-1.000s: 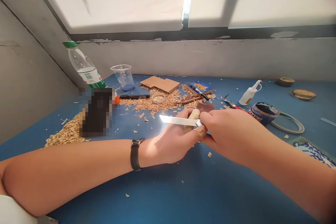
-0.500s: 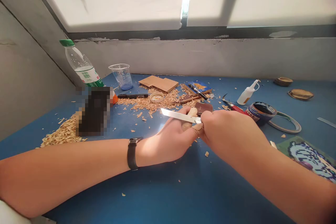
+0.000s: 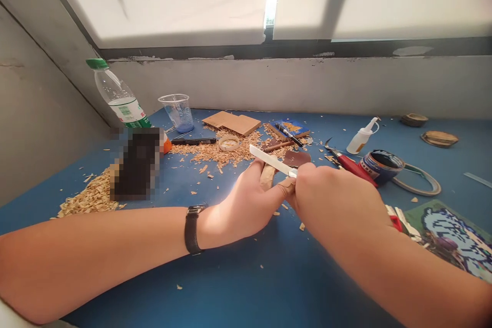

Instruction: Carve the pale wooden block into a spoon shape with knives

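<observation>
My left hand [image 3: 249, 197], with a black watch band at the wrist, is closed around a small pale piece of wood [image 3: 267, 177]. My right hand [image 3: 330, 192] is wrapped round the handle of a carving knife [image 3: 271, 160], and the handle itself is hidden in the fist. The blade points up and to the left, across the top of the wood. My left thumb, with a tan covering on it, presses close to the base of the blade beside my right fist.
Wood shavings [image 3: 88, 192] lie heaped at left beside a pixelated dark block [image 3: 138, 166]. Behind stand a bottle [image 3: 123, 97], a plastic cup [image 3: 180, 115] and thin boards [image 3: 234, 122]. At right are a glue bottle [image 3: 360, 138], a paint jar [image 3: 384, 161], a tape ring [image 3: 428, 184] and a painted picture [image 3: 457, 233].
The blade has tilted more steeply, its tip moving up and right. The wood has turned and shifted slightly left in my left hand. Both hands keep their grip.
</observation>
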